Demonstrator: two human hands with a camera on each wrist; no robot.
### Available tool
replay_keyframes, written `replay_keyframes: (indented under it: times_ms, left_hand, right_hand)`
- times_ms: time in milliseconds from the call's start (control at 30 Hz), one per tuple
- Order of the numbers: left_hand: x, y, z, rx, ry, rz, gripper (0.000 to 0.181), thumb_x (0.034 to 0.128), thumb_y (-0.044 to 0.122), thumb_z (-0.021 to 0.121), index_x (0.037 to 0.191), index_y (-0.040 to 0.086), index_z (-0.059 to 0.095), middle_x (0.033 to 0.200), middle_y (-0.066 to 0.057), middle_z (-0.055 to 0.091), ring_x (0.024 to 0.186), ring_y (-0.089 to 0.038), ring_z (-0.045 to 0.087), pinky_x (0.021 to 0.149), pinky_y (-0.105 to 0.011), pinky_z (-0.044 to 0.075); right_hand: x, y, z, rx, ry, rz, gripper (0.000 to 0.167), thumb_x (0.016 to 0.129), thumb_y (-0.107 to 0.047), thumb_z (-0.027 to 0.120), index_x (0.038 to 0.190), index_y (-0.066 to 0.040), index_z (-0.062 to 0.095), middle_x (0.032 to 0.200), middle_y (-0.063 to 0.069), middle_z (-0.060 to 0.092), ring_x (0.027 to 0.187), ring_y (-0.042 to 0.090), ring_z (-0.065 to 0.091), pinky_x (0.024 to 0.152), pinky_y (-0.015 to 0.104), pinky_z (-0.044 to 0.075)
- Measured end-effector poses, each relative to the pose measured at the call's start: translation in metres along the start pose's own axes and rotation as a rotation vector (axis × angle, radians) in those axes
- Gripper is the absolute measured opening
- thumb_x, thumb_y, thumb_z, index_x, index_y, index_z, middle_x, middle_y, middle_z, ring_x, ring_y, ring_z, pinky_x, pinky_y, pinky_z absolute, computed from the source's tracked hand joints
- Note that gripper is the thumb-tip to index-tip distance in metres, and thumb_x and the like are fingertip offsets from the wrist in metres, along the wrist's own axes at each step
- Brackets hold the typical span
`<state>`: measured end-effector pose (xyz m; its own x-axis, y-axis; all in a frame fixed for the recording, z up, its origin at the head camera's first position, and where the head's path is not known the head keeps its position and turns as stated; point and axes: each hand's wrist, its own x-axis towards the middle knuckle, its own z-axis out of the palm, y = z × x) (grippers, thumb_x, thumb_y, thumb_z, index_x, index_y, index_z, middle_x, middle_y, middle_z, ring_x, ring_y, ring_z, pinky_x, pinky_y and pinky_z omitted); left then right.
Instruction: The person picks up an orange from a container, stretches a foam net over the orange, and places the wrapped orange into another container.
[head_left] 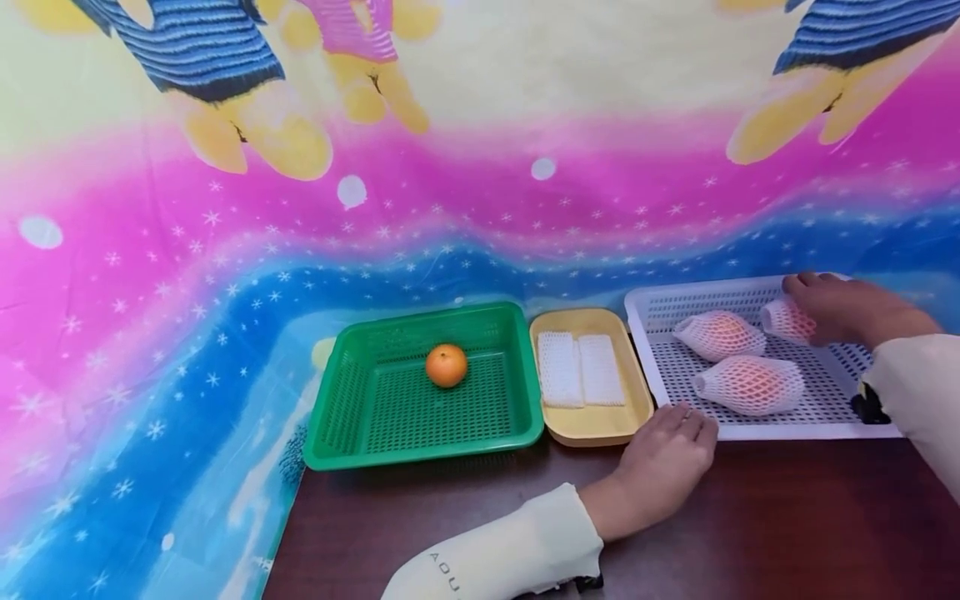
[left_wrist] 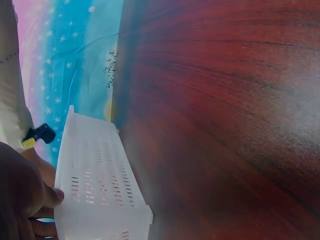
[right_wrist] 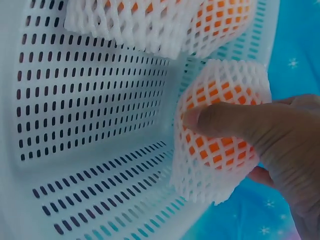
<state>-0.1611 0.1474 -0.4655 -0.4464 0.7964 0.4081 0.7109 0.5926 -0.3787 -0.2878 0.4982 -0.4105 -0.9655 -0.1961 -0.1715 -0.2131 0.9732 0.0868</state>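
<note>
My right hand (head_left: 851, 310) grips an orange in a white foam net sleeve (right_wrist: 217, 145) at the back right of the white plastic basket (head_left: 825, 425). In the right wrist view the thumb lies across the netting, while the other fingers are mostly hidden behind the fruit. Two more net-wrapped oranges rest in the basket: one at the back (head_left: 720, 333) and one nearer the front (head_left: 750, 385). At the basket's near left corner, my left hand (head_left: 667, 462) holds the rim, its thumb against the outer wall in the left wrist view.
A green basket (head_left: 420, 458) on the left holds one bare orange (head_left: 446, 366). Between the two baskets stands a yellow tray (head_left: 600, 425) with two flat foam sleeves (head_left: 560, 369). All stand on a dark wooden table (head_left: 750, 525), before a patterned cloth (head_left: 480, 200).
</note>
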Motion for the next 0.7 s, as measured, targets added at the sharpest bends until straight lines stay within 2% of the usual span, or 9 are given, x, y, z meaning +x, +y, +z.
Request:
replay_keyframes:
  times_ms: [167,333,467,567,700]
  left_hand:
    - [0.003,-0.001,-0.002,-0.005,-0.018,0.012,0.028,0.1042,0.021,0.053,0.128,0.026,0.068,0.123,0.015,0.069,0.121,-0.004,0.062,0.107,-0.022,0.047]
    - [0.003,-0.004,-0.001,-0.001,-0.026,-0.006,0.028,0.1032,0.021,0.054,0.126,0.026,0.069,0.120,0.015,0.071,0.118,-0.003,0.064,0.106,-0.022,0.049]
    - [0.003,-0.003,0.000,0.000,-0.016,-0.020,0.027,0.1014,0.021,0.055,0.124,0.025,0.070,0.119,0.013,0.071,0.117,-0.004,0.064,0.105,-0.023,0.050]
    - [0.002,-0.002,0.001,-0.004,-0.019,-0.019,0.028,0.1024,0.020,0.054,0.126,0.025,0.069,0.121,0.013,0.071,0.119,-0.005,0.064,0.106,-0.023,0.049]
    - [0.001,-0.001,0.001,-0.002,-0.035,-0.013,0.030,0.1044,0.020,0.051,0.129,0.025,0.067,0.126,0.012,0.070,0.122,-0.005,0.063,0.107,-0.024,0.049]
  right_hand:
    - [0.009,0.005,0.017,-0.043,-0.062,0.015,0.073,0.062,0.000,0.093,0.118,0.011,0.047,0.109,0.032,0.059,0.101,0.054,0.060,0.080,0.061,0.054]
    - [0.017,0.009,0.028,-0.012,-0.039,0.010,0.078,0.057,0.004,0.093,0.118,0.011,0.045,0.103,0.031,0.055,0.094,0.049,0.061,0.077,0.062,0.055]
    - [0.018,0.010,0.032,0.040,-0.028,0.004,0.078,0.057,0.001,0.094,0.117,0.009,0.045,0.104,0.034,0.052,0.091,0.047,0.060,0.074,0.061,0.055]
    - [0.018,0.009,0.033,0.103,-0.051,0.024,0.081,0.058,0.000,0.094,0.121,0.009,0.043,0.112,0.039,0.051,0.096,0.053,0.058,0.076,0.063,0.054]
    - [0.016,0.009,0.036,0.113,-0.061,0.052,0.086,0.057,-0.003,0.096,0.126,0.009,0.045,0.122,0.040,0.051,0.107,0.058,0.053,0.081,0.068,0.051]
